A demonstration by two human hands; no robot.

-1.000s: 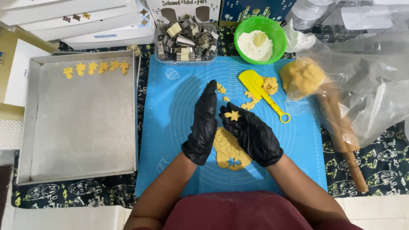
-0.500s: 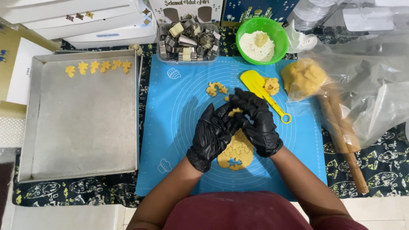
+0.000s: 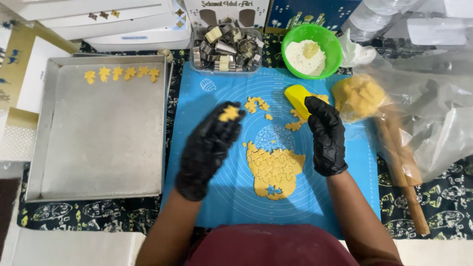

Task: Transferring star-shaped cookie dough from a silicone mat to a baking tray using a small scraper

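Observation:
My left hand [image 3: 209, 148], in a black glove, hovers over the left part of the blue silicone mat [image 3: 221, 207]. It carries a small star-shaped dough piece [image 3: 229, 113] at its fingertips. My right hand [image 3: 326, 140], also gloved, lies over the handle of the yellow scraper [image 3: 297, 97], fingers curled at the blade. Between the hands a flat sheet of rolled dough [image 3: 274, 170] lies on the mat, marked with several star cuts. Dough scraps [image 3: 257, 104] lie above it.
A metal baking tray [image 3: 98, 148] at the left holds a row of several cut-outs [image 3: 122, 74] along its far edge. Behind the mat stand a clear box of metal cutters [image 3: 225, 49] and a green bowl [image 3: 331, 55] of flour. A bagged dough lump [image 3: 358, 96] and a rolling pin [image 3: 401, 177] lie at the right.
The hands, joined over the dough before, have parted. The left one moved left with a star piece. The right one moved up and right onto the scraper.

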